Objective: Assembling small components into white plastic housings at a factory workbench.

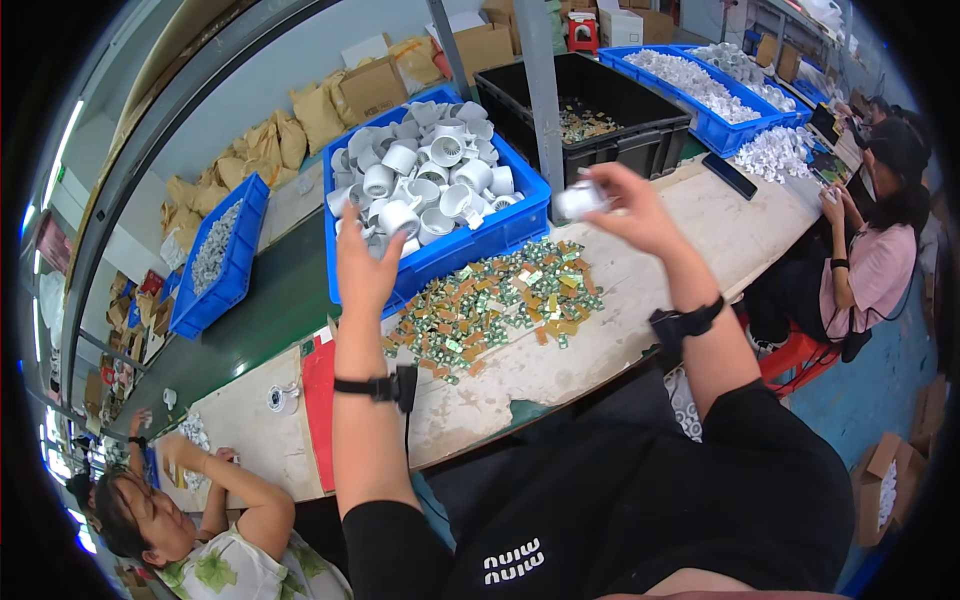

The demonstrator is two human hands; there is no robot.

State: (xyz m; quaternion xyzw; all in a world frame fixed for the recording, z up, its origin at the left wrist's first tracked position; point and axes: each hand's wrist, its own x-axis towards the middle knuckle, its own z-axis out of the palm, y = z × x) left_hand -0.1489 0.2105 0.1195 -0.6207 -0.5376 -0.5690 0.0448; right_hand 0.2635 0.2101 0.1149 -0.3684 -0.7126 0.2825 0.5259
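Note:
My left hand (365,262) is at the near left edge of a blue crate (500,236), thumb and fingers apart, with no part visibly gripped. Heaped in that crate are white plastic lamp housings (447,150), round and cup-shaped, some with ribbed insides. Off the crate's right side, my right hand (640,215) is closed on a white plastic housing (578,201), held above the bench and slightly blurred. Below both hands, a spread pile of small green and orange-brown circuit boards (495,305) lies on the worn bench top (640,310).
A black crate (635,150) with more boards stands behind a metal post (543,90). Blue crates (700,125) of white parts and a phone (730,176) are farther right. Another blue crate (240,270) stands left on the green belt (200,365). Co-workers sit at both sides.

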